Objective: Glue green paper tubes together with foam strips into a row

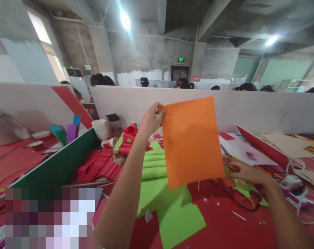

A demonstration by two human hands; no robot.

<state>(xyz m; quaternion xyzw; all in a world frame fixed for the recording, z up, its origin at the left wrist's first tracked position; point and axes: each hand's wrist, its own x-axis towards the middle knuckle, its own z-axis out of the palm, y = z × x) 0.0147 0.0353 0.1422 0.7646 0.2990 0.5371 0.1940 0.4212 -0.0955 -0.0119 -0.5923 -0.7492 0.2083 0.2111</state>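
Observation:
My left hand (154,117) is raised and pinches the upper left corner of a square orange sheet (193,141), which looks like felt or craft paper. The sheet hangs upright, tilted slightly, in front of the white partition. At its lower right edge is my right hand (241,169), fingers curled against the border; part of its grip is hidden. Below the sheet, bright green sheets (180,214) lie on the red tabletop, with green rolls (154,164) behind them. A cut green scrap (246,190) lies under my right hand.
Red folded strips (100,166) and red rolls lie at the left, near a white cup (100,129) and a dark-lidded jug (114,124). A green divider (61,162) bounds the left side. A white partition (136,103) runs behind; cables (299,193) lie right.

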